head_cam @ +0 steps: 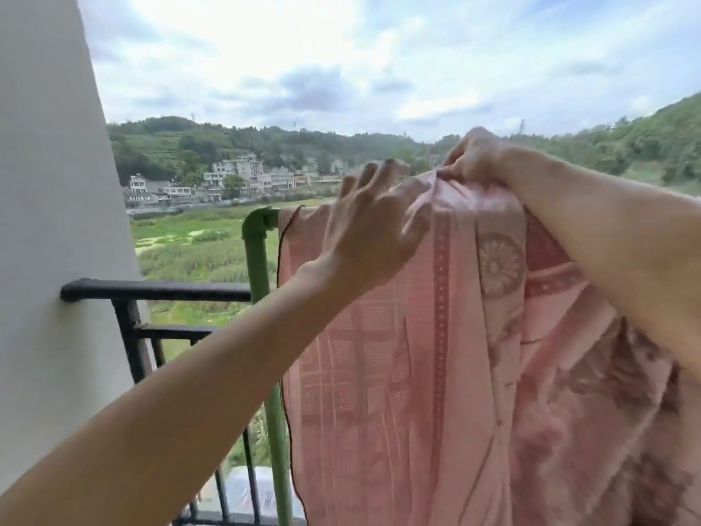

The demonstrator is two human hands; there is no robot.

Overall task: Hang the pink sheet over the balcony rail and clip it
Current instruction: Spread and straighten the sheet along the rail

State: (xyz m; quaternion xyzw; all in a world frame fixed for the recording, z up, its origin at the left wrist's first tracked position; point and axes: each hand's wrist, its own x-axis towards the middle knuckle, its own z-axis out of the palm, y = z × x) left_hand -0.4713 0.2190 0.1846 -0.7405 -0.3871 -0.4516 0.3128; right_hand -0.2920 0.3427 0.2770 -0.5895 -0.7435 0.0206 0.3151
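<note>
The pink sheet (425,354), patterned with squares and flower medallions, hangs draped over a green pipe rail (261,222) whose bend and upright show at its left edge. My right hand (474,157) pinches a raised fold of the sheet at the top of the rail. My left hand (375,225) is spread with fingers apart, resting against the sheet just left of that fold. A dark hem runs down the sheet's left edge. No clip is visible.
A black metal balcony railing (159,290) runs from the white wall (49,222) on the left to the green upright, with bars below. Beyond are green fields, buildings and hills far below.
</note>
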